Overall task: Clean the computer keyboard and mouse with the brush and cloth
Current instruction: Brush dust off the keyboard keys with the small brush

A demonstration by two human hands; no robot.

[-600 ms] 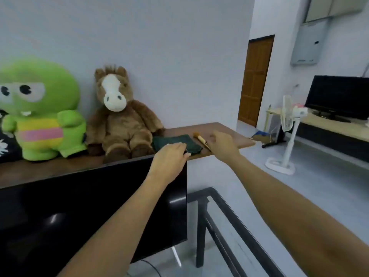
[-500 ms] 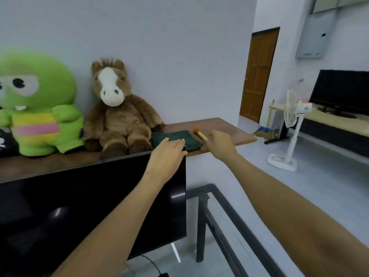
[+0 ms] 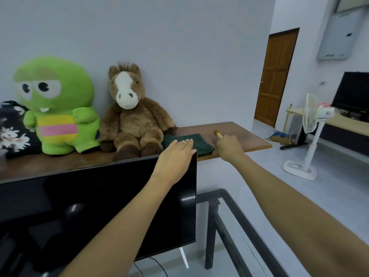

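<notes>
A long brown wooden shelf (image 3: 249, 136) runs along a pale wall, behind the top edge of a glossy black monitor (image 3: 99, 206). On the shelf a folded dark green cloth (image 3: 191, 141), soft and slightly rumpled, lies just beside a small brush (image 3: 217, 133) with a pale wooden handle and a rounded tuft of brown bristles. The left hand (image 3: 173, 156) is held flat, fingers straight and together, reaching over the monitor's corner with the fingertips over the cloth; whether contact is made cannot be told. The right hand (image 3: 229, 147) is curled around the brush handle, with the bristle end pointing away, probably so both tools can be collected together. A fuzzy brown horse plush (image 3: 131, 116) sits next to the cloth, with a smooth green monster plush (image 3: 58, 108) beyond. Keyboard and mouse are not visible.
</notes>
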